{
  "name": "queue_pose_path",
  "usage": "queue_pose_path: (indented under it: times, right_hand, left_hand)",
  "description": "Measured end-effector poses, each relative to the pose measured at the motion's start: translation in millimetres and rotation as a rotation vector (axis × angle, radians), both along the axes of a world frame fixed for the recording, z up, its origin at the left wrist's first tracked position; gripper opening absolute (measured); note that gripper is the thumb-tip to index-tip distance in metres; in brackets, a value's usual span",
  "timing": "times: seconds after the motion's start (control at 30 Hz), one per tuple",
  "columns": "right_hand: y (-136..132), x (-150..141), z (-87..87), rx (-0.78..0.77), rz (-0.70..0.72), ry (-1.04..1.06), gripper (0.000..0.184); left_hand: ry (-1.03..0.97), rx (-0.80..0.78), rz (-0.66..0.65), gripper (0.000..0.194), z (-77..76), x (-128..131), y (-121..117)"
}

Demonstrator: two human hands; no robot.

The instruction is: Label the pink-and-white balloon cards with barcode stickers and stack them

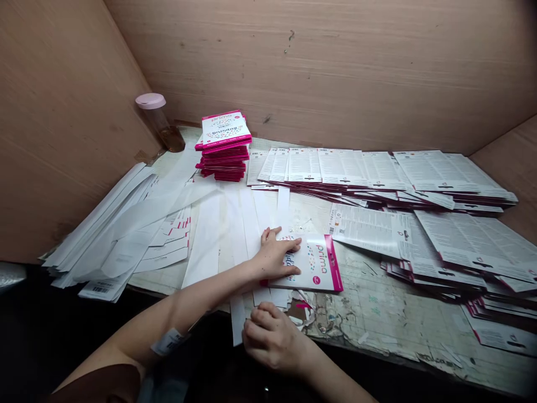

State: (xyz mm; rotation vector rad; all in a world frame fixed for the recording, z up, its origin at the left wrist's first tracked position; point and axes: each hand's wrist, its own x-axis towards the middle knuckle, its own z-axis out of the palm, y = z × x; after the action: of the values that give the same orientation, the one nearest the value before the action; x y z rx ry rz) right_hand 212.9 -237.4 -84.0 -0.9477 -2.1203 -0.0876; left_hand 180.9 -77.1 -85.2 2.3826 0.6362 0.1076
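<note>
Here we are at the worn, pale surface [356, 302], and our left hand [274, 258] lies across a flat, rectangular white packet with bright pink ends [312, 263], its fingers spread open and resting on top rather than wrapped round it. The packet sits near the front edge, over some long white paper strips [248, 221], with the word "prima" printed sideways by its right-hand pink band.

Down to our right hand [274, 338], just in front at the edge: the fingers are curled inward, close to the end of one strip, and we cannot tell whether they grip anything. On our left forearm, there's a small white printed label [166, 341].

Over at the back, we have a tall stack of white-and-pink packets [222, 159], the top one reading "Birthday", and near it a clear plastic bottle with a pale pink lid [161, 126], holding brown liquid. To the left, a fanned heap of white papers [109, 218]; to the right, overlapping rows of packets with grey-printed backs [356, 168], all before light brown wooden panels [314, 73].
</note>
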Motion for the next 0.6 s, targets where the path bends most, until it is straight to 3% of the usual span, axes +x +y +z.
queue_pose_path:
  times: [0.07, 0.17, 0.27, 0.37, 0.6]
  right_hand:
    - [-3.9, 19.2, 11.9, -0.154, -0.01, 0.168, 0.012]
    - [6.6, 73.0, 25.9, -0.518, -0.236, 0.499, 0.01]
    - [32.7, 124.7, 19.4, -0.719, -0.425, 0.469, 0.019]
    - [53.7, 145.7, 1.5, -0.733, -0.515, 0.323, 0.023]
    - [58.5, 140.8, -15.6, -0.659, -0.604, 0.233, 0.02]
  left_hand:
    - [0.002, -0.004, 0.004, 0.072, -1.1, 0.1, 0.1]
    - [-0.001, 0.001, 0.012, 0.066, -2.4, 0.2, -0.8]
    - [-0.013, 0.017, 0.023, 0.062, -2.6, 0.1, -2.0]
    - [-0.01, 0.023, 0.032, 0.068, -2.1, 0.4, -2.2]
    - [0.003, 0.006, 0.024, 0.072, -0.7, 1.2, -1.4]
